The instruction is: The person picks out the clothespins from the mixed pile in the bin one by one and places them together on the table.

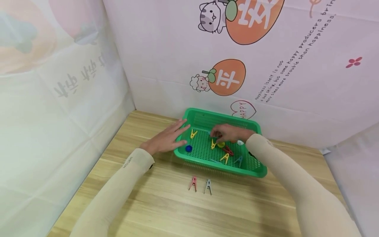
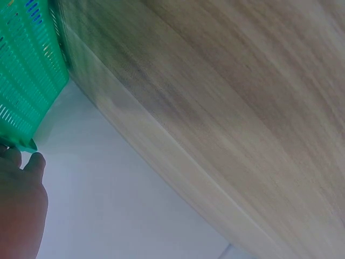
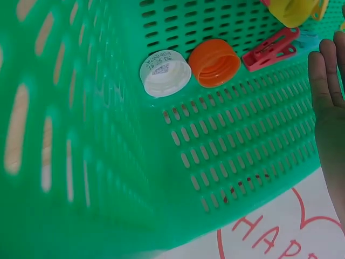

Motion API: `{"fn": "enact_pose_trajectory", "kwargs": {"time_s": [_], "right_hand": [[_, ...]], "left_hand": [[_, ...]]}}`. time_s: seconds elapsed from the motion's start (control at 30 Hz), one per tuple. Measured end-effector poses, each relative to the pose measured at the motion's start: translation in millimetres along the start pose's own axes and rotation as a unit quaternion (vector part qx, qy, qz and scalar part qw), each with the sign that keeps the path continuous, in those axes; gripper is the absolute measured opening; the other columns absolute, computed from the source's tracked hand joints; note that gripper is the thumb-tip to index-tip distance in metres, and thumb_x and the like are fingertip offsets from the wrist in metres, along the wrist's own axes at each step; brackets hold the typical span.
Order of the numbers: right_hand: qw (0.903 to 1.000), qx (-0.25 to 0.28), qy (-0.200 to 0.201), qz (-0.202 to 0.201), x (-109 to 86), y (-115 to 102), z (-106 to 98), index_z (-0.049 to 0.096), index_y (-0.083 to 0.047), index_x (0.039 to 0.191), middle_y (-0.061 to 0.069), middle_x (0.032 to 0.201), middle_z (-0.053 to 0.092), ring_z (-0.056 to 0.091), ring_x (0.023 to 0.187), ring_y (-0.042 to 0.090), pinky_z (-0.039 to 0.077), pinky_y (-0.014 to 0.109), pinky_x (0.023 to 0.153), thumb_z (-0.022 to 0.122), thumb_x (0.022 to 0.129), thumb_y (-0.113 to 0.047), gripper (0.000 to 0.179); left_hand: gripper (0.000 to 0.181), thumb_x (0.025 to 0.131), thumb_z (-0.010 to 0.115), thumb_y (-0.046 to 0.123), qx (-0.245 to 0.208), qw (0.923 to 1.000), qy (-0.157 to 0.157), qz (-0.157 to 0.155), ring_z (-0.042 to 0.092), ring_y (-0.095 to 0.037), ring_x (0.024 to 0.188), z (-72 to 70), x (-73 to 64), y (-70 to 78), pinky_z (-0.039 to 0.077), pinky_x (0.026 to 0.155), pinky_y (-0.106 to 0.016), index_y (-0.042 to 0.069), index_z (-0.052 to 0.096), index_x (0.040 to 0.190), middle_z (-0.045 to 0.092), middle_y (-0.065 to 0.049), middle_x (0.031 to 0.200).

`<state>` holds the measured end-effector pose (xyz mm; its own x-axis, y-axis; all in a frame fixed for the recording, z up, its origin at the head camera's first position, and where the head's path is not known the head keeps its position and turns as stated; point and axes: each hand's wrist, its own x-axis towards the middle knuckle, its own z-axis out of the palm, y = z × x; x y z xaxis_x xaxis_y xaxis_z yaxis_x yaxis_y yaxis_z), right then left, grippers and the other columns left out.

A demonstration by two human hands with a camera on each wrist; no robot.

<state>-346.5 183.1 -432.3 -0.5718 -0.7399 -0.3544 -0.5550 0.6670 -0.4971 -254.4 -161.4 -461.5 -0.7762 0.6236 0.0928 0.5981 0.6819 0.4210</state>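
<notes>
My left hand (image 1: 165,140) rests on the left rim of a green plastic basket (image 1: 185,156), fingers extended over the edge. The right hand (image 1: 226,133) reaches down inside, its fingers bent and apart from the thumb. Just below its fingertips lies a yellow clothespin (image 1: 213,144), beside a yellow cap (image 1: 221,144); contact is unclear. Around it are a red clothespin (image 3: 271,49), another yellow clothespin (image 1: 225,158) and a blue clothespin (image 1: 238,160). A white cap (image 3: 164,74) and an orange cap (image 3: 214,63) sit near the basket's right end.
A dark blue cap (image 1: 189,148) and a yellow clothespin (image 1: 193,133) lie at the basket's left. On the wooden table (image 1: 165,204) in front are a pink clothespin (image 1: 193,183) and a grey clothespin (image 1: 208,186). A printed cloth wall (image 1: 165,65) stands behind.
</notes>
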Motion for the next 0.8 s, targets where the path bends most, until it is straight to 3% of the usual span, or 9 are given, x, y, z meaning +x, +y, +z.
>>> {"fn": "enact_pose_trajectory", "kwargs": {"time_s": [0.2,0.53,0.8], "right_hand": [[0.9999,-0.003,-0.011,0.002,6.3,1.6,5.9,0.069,-0.009,0.137,0.008,0.140,0.066,0.064,0.131,0.030,0.056,0.052,0.111,0.076,0.104,-0.010,0.035],[0.9985,-0.046,-0.024,0.018,5.1,0.5,11.6,0.068,-0.011,0.140,0.009,0.131,0.063,0.061,0.116,0.027,0.056,0.048,0.099,0.072,0.105,-0.008,0.036],[0.9968,-0.079,-0.013,0.000,11.0,-0.1,18.2,0.072,-0.013,0.130,0.005,0.128,0.065,0.062,0.115,0.023,0.058,0.045,0.099,0.077,0.102,-0.012,0.028]], "left_hand": [[0.078,0.113,0.054,0.048,-0.004,1.0000,-0.003,-0.001,0.006,-0.038,0.172,-0.7,0.1,0.6,0.016,0.137,-0.061,0.015,0.023,0.176,0.006,-0.013,0.185],[0.078,0.113,0.056,0.046,-0.007,1.0000,-0.003,-0.006,0.007,-0.039,0.172,-2.1,0.1,1.2,0.018,0.137,-0.062,0.015,0.022,0.176,0.007,-0.013,0.185],[0.078,0.113,0.053,0.050,-0.005,0.9999,-0.006,-0.006,0.007,-0.038,0.172,-2.3,-0.9,0.4,0.017,0.137,-0.060,0.019,0.019,0.176,0.004,-0.009,0.186]]}}
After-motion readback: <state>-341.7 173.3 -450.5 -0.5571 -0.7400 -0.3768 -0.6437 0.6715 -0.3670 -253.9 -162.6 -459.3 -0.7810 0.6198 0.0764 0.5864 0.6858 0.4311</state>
